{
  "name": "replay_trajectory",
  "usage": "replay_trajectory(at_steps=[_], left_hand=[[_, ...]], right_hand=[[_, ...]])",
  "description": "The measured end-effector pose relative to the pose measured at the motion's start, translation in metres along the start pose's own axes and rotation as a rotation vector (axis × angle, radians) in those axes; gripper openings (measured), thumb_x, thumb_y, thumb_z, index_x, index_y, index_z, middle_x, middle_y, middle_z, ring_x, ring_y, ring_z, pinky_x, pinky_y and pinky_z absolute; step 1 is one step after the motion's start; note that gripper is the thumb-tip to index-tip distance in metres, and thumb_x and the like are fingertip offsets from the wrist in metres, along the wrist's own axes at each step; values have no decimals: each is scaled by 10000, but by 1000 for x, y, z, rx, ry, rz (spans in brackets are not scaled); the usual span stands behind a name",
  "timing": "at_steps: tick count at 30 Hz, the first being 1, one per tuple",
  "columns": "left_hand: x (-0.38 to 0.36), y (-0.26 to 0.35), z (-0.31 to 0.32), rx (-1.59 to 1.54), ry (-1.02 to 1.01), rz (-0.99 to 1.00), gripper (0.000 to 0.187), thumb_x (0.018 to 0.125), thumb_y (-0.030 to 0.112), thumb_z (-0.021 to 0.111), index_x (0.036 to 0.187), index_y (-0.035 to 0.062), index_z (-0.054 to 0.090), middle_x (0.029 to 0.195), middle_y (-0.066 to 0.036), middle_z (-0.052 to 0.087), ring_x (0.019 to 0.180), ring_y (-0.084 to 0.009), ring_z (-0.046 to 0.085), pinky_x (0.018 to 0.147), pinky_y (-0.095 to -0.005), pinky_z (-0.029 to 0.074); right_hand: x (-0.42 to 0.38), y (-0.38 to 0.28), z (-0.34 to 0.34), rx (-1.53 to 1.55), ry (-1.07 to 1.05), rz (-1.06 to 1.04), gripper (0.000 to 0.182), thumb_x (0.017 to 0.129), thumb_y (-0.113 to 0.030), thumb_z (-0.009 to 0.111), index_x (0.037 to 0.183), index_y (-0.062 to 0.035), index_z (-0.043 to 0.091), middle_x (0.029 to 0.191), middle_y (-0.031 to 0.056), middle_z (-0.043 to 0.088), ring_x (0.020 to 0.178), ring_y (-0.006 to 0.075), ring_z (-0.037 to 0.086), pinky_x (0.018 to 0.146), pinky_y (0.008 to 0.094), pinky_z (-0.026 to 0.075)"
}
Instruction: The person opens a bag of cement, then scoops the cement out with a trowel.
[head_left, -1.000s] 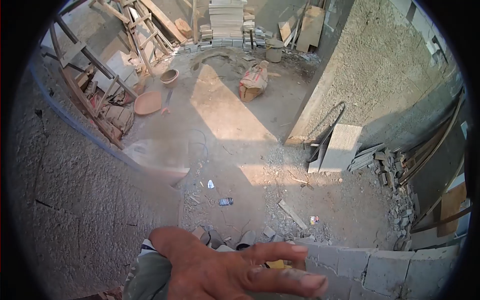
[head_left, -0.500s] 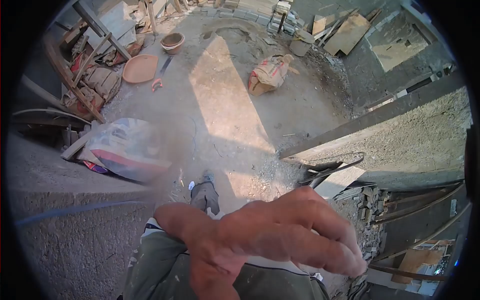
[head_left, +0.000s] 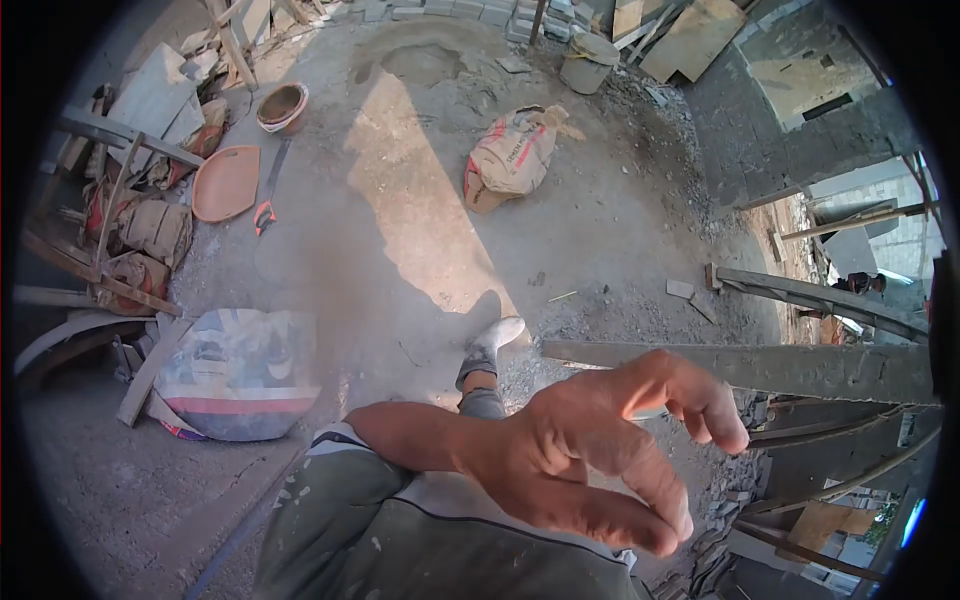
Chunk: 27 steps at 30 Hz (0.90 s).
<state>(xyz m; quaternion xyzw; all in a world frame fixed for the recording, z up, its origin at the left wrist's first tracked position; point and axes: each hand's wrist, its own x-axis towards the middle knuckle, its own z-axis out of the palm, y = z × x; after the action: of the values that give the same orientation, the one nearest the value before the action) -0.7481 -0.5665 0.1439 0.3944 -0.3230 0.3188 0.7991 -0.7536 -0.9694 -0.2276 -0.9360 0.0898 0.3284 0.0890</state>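
My left hand [head_left: 610, 450] reaches across in front of my body, its back toward me. The fingers are loosely bent and spread, with the thumb and one fingertip close together low down; nothing shows in the hand. It hangs above my grey-green clothing [head_left: 430, 540], touching no object that I can see. Behind the hand runs a grey concrete-like beam [head_left: 780, 370]. My foot [head_left: 493, 338] in a pale, dusty covering is on the ground ahead. My right hand is outside the picture.
A full white bag with a red stripe [head_left: 240, 375] lies at left. Beyond are an orange tray [head_left: 226, 184], a handsaw [head_left: 268, 195], a bucket [head_left: 283, 105], a brown paper cement sack [head_left: 512, 158] and a grey bucket [head_left: 588, 65]. Rubble [head_left: 725, 480] lies right.
The view has shifted, and the white bag and floor objects sit further left. My foot is further forward. My left hand's fingers are spread wider.
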Motion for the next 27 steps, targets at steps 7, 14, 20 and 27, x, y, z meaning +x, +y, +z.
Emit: replay_trajectory(at_steps=[7, 14, 20, 27], left_hand=[[-22, -274, -194, 823, 108, -961, 271, 854, 241, 682, 1002, 25, 612, 970, -89, 603, 940, -192, 579, 758, -337, 483], [-205, -212, -402, 1630, 442, -1672, 476, 826, 408, 587, 940, -48, 665, 975, -280, 641, 957, -405, 620, 858, -472, 481], [-337, -109, -428, 1716, 974, -2143, 450, 894, 344, 485, 1037, -64, 612, 1044, -246, 650, 952, -387, 643, 843, -460, 500], [-209, -300, -446, 794, 1846, -1712, 485, 904, 440, 492, 1138, 27, 589, 957, -143, 646, 925, -344, 629, 718, -446, 487]], right_hand=[[140, -111, -51, 2, 17, -55, 490, 786, -383, 652, 920, 89, 644, 902, 252, 662, 874, 361, 661, 733, 454, 488], [327, -239, -156, 315, 139, -262, 417, 808, -358, 656, 912, 45, 619, 872, 255, 652, 826, 424, 639, 712, 486, 492], [434, -332, -281, -108, 106, -412, 454, 802, -406, 657, 927, 28, 609, 887, 253, 646, 822, 440, 634, 719, 497, 499], [531, -405, -338, -186, -40, -523, 521, 777, -482, 656, 823, 37, 657, 771, 243, 659, 794, 432, 651, 726, 480, 506]])
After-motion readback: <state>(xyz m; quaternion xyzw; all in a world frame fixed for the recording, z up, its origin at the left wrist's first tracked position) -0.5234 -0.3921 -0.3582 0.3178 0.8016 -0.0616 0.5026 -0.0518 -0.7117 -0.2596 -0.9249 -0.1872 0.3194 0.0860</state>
